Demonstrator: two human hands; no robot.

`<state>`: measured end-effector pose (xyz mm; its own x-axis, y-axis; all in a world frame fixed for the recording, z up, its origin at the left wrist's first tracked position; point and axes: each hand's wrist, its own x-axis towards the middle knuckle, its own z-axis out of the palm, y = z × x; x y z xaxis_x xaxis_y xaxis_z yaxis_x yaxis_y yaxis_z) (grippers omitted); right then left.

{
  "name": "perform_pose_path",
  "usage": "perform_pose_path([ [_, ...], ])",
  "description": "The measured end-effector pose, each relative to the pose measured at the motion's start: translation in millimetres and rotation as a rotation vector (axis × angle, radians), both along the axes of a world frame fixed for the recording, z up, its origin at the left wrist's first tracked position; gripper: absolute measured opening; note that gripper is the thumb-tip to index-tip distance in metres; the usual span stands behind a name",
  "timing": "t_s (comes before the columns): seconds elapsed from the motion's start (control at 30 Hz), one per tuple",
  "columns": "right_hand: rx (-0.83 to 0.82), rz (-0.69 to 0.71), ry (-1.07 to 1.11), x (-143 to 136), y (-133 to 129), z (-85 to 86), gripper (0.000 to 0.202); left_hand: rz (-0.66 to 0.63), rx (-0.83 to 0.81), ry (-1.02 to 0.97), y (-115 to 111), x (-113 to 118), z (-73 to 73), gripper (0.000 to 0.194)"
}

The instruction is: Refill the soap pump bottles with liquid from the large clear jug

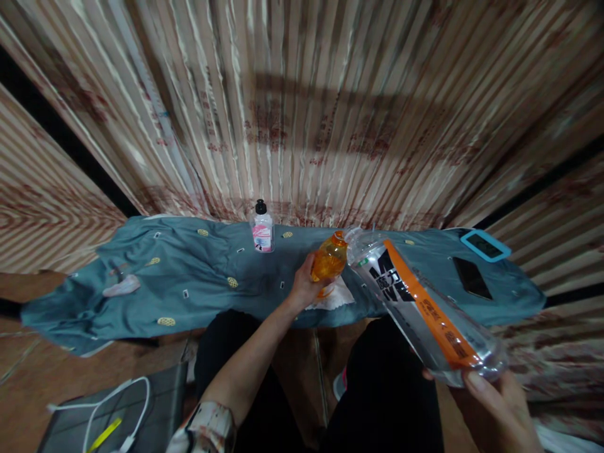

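Fingers of my left hand [306, 280] are wrapped round a small orange see-through bottle [330, 257], tilted a little to the right. My right hand [495, 402] grips the base of a large clear bottle [425, 308] with an orange and silver label. That large bottle slants down to the left, its neck end right beside the small bottle's mouth; whether they touch I cannot tell. Below the small bottle lies a white tissue [340, 294] with something orange on it, partly hidden. A clear bottle with a pink label and black cap [263, 231] stands upright to the left.
The narrow table has a teal patterned cloth [202, 283]. On its right lie a blue-framed device [486, 245] and a dark phone [472, 277]. A whitish object [121, 285] rests at left. A grey surface at lower left holds a white cable [94, 406] and yellow strip [104, 434].
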<state>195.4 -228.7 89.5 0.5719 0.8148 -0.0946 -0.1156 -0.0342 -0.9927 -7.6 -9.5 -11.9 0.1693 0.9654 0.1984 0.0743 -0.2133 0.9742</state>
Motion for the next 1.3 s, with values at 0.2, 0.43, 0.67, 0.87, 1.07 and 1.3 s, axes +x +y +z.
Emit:
perform_pose_path([
  [0.2, 0.021, 0.03, -0.011, 6.9, 1.9, -6.2, 0.07, -0.002, 0.014, -0.007, 0.7, -0.1, -2.7, 0.065],
  [0.43, 0.024, 0.053, -0.023, 14.3, 3.8, -10.4, 0.076, -0.004, 0.015, -0.01, 0.2, 0.5, -0.4, 0.065],
  [0.67, 0.023, 0.083, -0.099, 17.7, 0.6, -13.1, 0.069, 0.018, 0.028, 0.01, -1.0, -0.6, 1.1, 0.065],
  [0.87, 0.007, 0.065, -0.083, 14.6, 0.6, -9.3, 0.072, 0.004, 0.038, -0.01, -1.8, -1.1, 1.4, 0.067],
  [1.07, 0.018, 0.033, -0.076, 11.6, 1.7, -6.9, 0.072, 0.005, 0.018, -0.006, -2.9, -0.1, 5.1, 0.065],
  [1.3, 0.016, 0.066, -0.137, 15.3, 1.1, -8.0, 0.074, -0.001, 0.009, 0.004, -2.8, -0.4, 4.9, 0.065],
])
